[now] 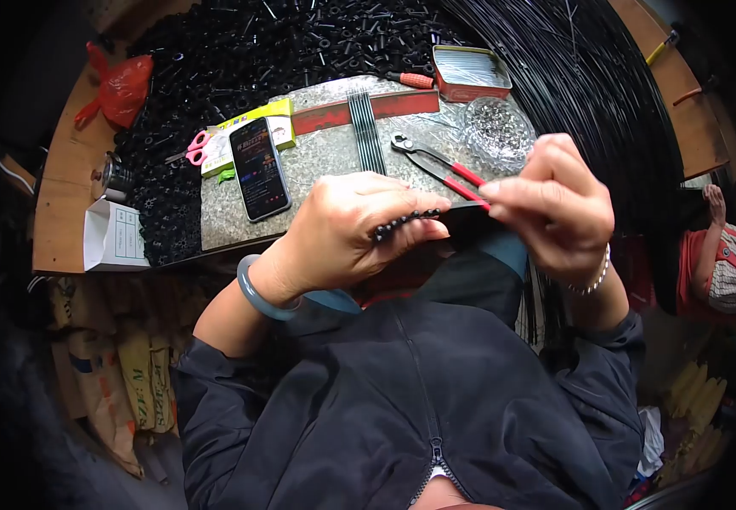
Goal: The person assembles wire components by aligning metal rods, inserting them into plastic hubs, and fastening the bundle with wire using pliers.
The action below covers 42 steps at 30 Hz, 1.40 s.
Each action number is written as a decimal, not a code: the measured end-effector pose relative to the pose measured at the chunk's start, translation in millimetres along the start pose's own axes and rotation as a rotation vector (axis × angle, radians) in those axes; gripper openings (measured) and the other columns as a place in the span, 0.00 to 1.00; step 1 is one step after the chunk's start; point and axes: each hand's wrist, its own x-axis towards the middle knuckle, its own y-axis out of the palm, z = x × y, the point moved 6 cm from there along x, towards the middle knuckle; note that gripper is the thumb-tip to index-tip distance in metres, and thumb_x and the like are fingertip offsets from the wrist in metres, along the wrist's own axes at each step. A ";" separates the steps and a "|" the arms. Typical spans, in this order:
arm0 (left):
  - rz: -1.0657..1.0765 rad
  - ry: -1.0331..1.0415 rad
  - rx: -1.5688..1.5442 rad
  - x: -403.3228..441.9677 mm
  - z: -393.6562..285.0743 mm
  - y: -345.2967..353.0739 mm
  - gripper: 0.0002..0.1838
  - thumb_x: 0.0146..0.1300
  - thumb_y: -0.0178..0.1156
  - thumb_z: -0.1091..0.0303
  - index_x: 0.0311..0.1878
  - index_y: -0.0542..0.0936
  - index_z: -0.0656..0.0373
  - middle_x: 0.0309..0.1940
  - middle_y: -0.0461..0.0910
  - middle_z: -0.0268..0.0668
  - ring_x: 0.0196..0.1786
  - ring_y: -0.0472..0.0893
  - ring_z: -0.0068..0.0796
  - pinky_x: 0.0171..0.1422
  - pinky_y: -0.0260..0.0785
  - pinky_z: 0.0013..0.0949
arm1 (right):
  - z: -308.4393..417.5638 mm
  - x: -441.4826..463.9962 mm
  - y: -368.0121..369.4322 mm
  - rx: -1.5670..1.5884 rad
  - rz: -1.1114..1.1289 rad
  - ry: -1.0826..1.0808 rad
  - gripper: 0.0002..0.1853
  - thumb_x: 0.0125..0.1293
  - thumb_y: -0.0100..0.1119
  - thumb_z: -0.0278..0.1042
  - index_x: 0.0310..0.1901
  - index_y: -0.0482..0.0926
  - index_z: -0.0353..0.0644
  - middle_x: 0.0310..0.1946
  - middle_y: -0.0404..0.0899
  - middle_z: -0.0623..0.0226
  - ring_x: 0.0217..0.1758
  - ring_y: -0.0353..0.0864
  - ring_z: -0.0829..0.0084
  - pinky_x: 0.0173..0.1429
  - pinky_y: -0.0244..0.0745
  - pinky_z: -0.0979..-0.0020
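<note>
My left hand (359, 223), with a grey bangle at its wrist, is closed around a row of small black pieces (404, 223) in front of my chest. To its right is my right hand (551, 204), its thumb and index finger pinched together; whatever they hold is too small to make out. Red-handled pincers (436, 166) lie on the stone slab (317, 153), their handle ends reaching beside my right fingertips. Behind my left hand, several thin metal rods (366, 132) lie side by side across a red bar (402, 104). A clear dish of small metal parts (497, 127) stands behind my right hand.
A phone (259, 168) rests against a yellow box (279, 115), near pink scissors (198, 149). Black parts (300, 42) are heaped behind. A red tin (472, 75) holds rods; long black strands (589, 102) lie right. A person's hand (714, 204) shows at far right.
</note>
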 end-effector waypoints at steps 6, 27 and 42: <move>-0.008 -0.002 0.023 -2.9 -3.3 3.0 0.11 0.56 0.62 0.68 0.42 0.82 0.60 0.33 0.83 0.39 0.37 0.82 0.37 0.45 0.74 0.34 | 18.2 -5.9 0.3 -0.120 -0.039 -0.035 0.14 0.42 0.68 0.21 0.35 0.82 0.40 0.19 0.65 0.73 0.25 0.62 0.73 0.30 0.57 0.73; -0.036 0.019 0.015 -6.5 -5.4 4.3 0.10 0.55 0.64 0.68 0.38 0.81 0.63 0.31 0.82 0.41 0.35 0.82 0.40 0.39 0.74 0.32 | 23.5 3.2 13.3 -0.107 -0.011 -0.070 0.12 0.43 0.69 0.26 0.34 0.83 0.42 0.20 0.66 0.74 0.25 0.62 0.73 0.33 0.60 0.72; -0.074 0.156 0.099 -14.0 -3.2 2.3 0.16 0.50 0.66 0.62 0.41 0.80 0.59 0.29 0.81 0.40 0.31 0.81 0.39 0.34 0.73 0.33 | 26.1 6.3 20.0 -0.117 0.034 -0.153 0.13 0.45 0.69 0.30 0.36 0.83 0.43 0.20 0.66 0.75 0.26 0.62 0.73 0.35 0.61 0.72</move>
